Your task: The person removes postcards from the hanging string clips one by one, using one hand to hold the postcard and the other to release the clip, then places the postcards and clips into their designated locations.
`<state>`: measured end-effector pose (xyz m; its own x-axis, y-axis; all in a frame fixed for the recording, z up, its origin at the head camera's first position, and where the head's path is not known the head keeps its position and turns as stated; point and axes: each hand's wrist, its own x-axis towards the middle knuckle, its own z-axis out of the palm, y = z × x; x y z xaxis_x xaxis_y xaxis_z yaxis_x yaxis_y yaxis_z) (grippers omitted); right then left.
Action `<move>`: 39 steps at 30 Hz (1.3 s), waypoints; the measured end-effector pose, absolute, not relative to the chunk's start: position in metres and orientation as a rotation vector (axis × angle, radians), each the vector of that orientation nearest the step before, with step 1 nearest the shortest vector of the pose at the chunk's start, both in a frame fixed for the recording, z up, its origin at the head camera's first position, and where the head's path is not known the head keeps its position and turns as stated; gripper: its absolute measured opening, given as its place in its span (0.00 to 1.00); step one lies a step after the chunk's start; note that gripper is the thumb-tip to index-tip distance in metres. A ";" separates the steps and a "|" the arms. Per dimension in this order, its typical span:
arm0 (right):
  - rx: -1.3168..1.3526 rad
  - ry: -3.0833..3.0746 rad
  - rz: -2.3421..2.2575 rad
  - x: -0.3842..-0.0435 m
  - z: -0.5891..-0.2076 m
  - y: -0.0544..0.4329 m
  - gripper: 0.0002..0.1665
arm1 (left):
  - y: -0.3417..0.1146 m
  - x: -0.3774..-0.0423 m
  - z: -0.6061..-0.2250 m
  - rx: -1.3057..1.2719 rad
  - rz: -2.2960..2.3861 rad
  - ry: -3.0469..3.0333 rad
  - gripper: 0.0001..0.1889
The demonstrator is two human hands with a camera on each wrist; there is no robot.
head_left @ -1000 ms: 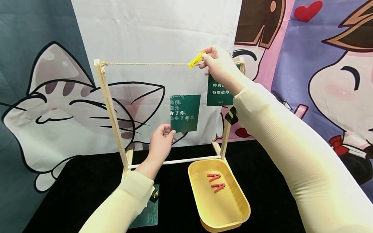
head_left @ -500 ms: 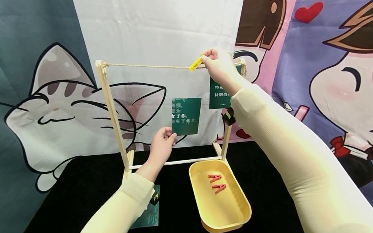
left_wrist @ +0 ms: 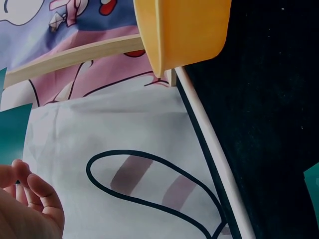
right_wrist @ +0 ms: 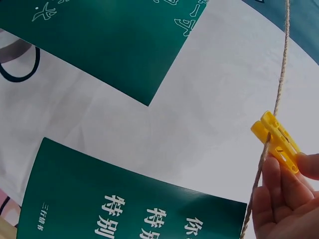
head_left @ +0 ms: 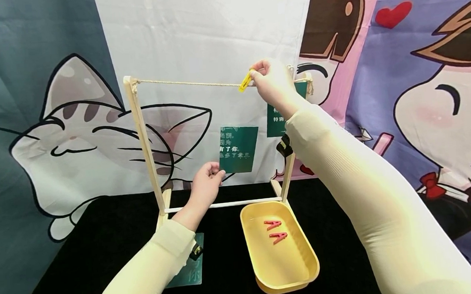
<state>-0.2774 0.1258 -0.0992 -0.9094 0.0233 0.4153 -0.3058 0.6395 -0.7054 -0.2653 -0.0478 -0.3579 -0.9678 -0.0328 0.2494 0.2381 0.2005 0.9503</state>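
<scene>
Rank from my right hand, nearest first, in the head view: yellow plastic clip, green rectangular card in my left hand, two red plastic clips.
1. Yellow clip, pinched in your right hand, at the beige rope.
2. Green card, lower left, in your left hand.
3. Red clips, farthest below, inside the yellow plastic tray.

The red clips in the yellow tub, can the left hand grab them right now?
Probably not yet: the left hand pinches a green card. Nothing seems to cover the red clips in the yellow tub, though.
</scene>
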 end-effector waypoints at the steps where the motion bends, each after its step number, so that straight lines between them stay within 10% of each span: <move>1: 0.220 -2.475 1.186 -0.277 -0.099 0.126 0.15 | -0.047 -0.265 -0.358 -0.198 -1.847 -2.263 0.10; 39: 0.667 -2.179 1.808 -0.217 -0.144 0.140 0.17 | -0.082 -0.229 -0.383 -0.127 -1.726 -2.431 0.14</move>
<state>-0.2172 0.1401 -0.1439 -0.8695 -0.1956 0.4536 -0.4819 0.1341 -0.8659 -0.2294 -0.0823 -0.3831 -0.9840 -0.0218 0.1768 0.1598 0.3312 0.9299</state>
